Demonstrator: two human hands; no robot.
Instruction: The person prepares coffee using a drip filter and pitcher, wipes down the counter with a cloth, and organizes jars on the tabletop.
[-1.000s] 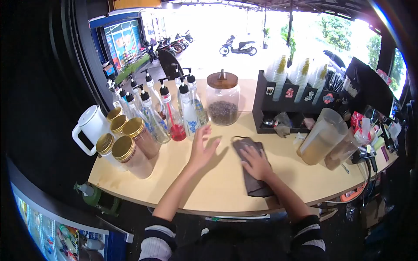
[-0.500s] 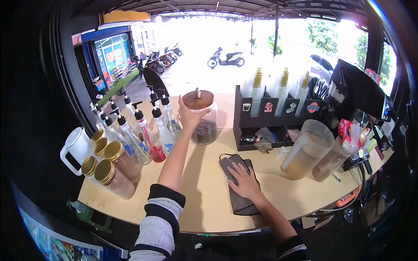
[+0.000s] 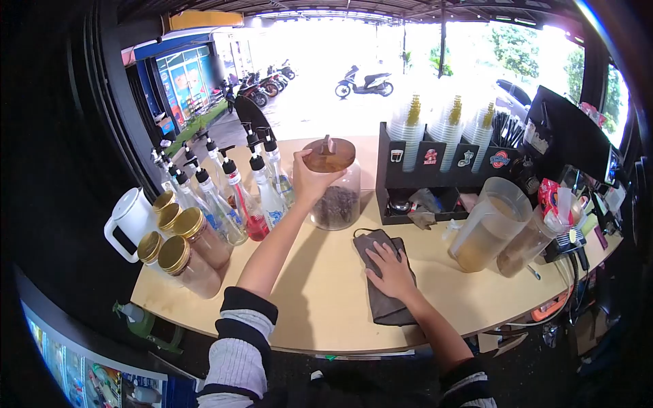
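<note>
A large clear jar [image 3: 338,204] with a brown round lid [image 3: 329,158] and dark contents stands toward the back of the wooden counter [image 3: 306,299]. My left hand [image 3: 313,178] wraps round the jar's upper left side, by the lid's edge. On a dark folded cloth [image 3: 385,307] lies my right hand [image 3: 392,272], flat with its fingers spread. Pump bottles [image 3: 238,204] stand left of the jar.
Gold-lidded jars [image 3: 190,265] and a white kettle [image 3: 130,221] stand at left. At right are a black organizer [image 3: 425,170] with stacked cups [image 3: 445,146], a cloudy pitcher [image 3: 491,224] and another container [image 3: 520,251]. Behind are parked motorbikes [image 3: 364,83].
The view has shifted, so most things appear a little further right. The jar now stands slightly further from the bottles, with my left hand still on it. My right hand remains on the cloth.
</note>
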